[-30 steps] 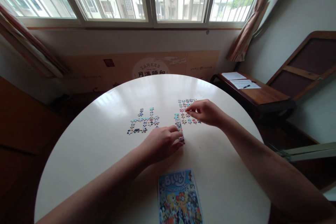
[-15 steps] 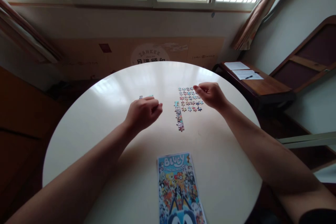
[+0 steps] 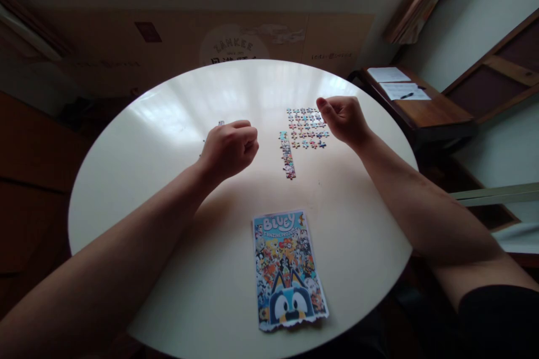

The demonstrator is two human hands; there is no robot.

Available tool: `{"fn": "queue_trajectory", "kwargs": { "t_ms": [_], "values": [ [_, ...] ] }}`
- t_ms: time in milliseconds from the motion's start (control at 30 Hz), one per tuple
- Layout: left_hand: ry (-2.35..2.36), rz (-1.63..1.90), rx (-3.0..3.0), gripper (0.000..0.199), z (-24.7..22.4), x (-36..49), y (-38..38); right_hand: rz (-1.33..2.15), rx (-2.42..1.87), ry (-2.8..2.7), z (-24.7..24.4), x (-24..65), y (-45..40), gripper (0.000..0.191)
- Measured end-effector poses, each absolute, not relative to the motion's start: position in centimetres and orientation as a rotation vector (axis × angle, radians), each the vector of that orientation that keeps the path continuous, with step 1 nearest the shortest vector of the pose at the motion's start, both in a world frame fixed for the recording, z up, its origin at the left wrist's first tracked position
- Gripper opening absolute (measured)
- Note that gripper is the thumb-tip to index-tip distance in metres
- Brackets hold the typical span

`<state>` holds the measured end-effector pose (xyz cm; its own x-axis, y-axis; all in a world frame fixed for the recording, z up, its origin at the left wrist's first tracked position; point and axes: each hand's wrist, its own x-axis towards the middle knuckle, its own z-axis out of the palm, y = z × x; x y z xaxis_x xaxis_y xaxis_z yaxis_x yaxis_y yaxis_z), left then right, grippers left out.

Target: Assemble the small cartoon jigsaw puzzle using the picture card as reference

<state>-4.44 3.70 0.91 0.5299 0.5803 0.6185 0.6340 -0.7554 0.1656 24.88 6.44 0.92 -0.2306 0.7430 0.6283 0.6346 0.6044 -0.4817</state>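
Note:
My left hand (image 3: pixel 231 146) is a closed fist over the middle of the table, with nothing showing in it. Behind it, a few puzzle pieces (image 3: pixel 221 123) peek out, mostly hidden by the hand. My right hand (image 3: pixel 346 119) is also curled into a fist, thumb on top, beside the right edge of rows of loose jigsaw pieces (image 3: pixel 305 145); no object shows in it. A narrow upright strip of joined jigsaw pieces (image 3: pixel 288 158) lies between the hands, along the left of the rows. Nearer me lies a colourful printed "Bluey" picture sheet (image 3: pixel 289 272) with a ragged bottom edge.
The round white table (image 3: pixel 168 269) carries everything within reach. To the right stands a wooden side desk (image 3: pixel 442 112) with papers (image 3: pixel 404 91) and a pen on it. A printed cardboard panel (image 3: pixel 177 45) stands against the wall behind the table.
The view has tilted down, so the window is gone and the whole picture sheet shows. Both hands stay closed, near the same places over the table.

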Motion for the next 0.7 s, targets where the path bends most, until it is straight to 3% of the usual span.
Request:
{"fn": "queue_trajectory", "kwargs": {
  "t_ms": [467, 700],
  "values": [
    [-1.04, -1.003, -2.714, 0.045, 2.2, -4.7, 3.0, 0.229, -0.99, -1.939, 2.0, 24.3, 5.8, 0.063],
    [-1.233, -1.361, -2.524, 0.053, 2.7, -5.5, 3.5, 0.268, -0.987, -1.931, 2.3, 24.0, 5.4, 0.055]
  ]
}}
